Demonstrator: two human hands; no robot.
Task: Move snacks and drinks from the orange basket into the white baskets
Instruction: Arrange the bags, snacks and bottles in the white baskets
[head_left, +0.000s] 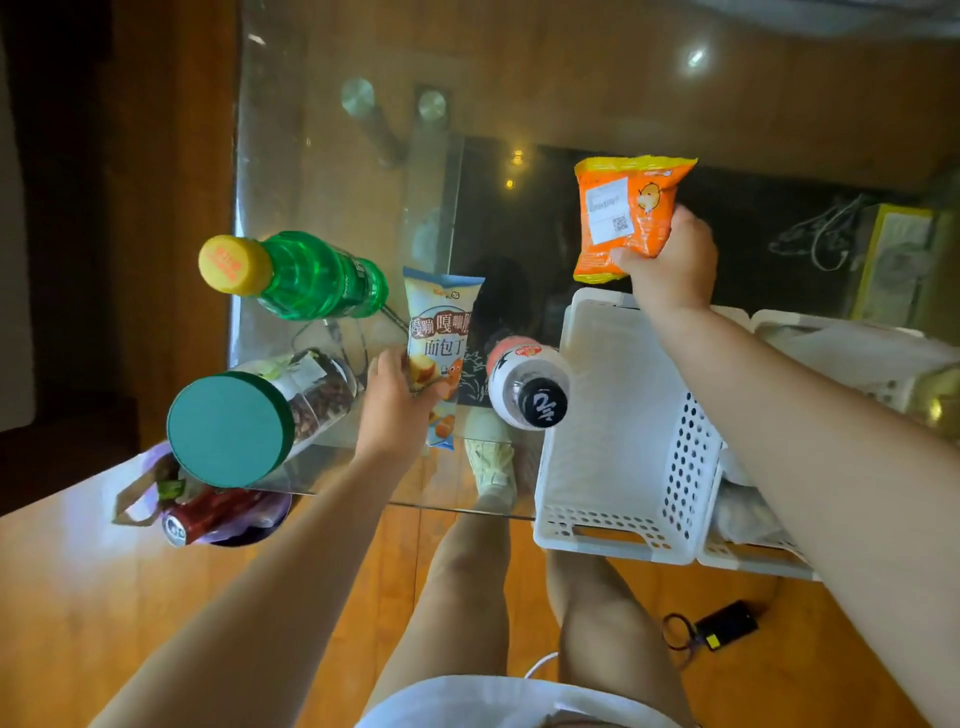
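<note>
The right hand (670, 265) curls its fingers round the lower edge of an orange snack bag (626, 215), held up at about one o'clock, over the far rim of the nearer white basket (618, 441). The left hand (397, 402) grips a long bread packet (441, 338) near the middle. At nine o'clock stand a green bottle (306, 275) and a jar (249, 415); a white bottle (527, 384) stands just beside the basket.

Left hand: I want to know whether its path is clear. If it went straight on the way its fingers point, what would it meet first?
The left hand grips a bread snack packet and points up the glass table. Beyond the packet the way looks free; the green bottle lies off to its left, though depth is unclear.
</note>
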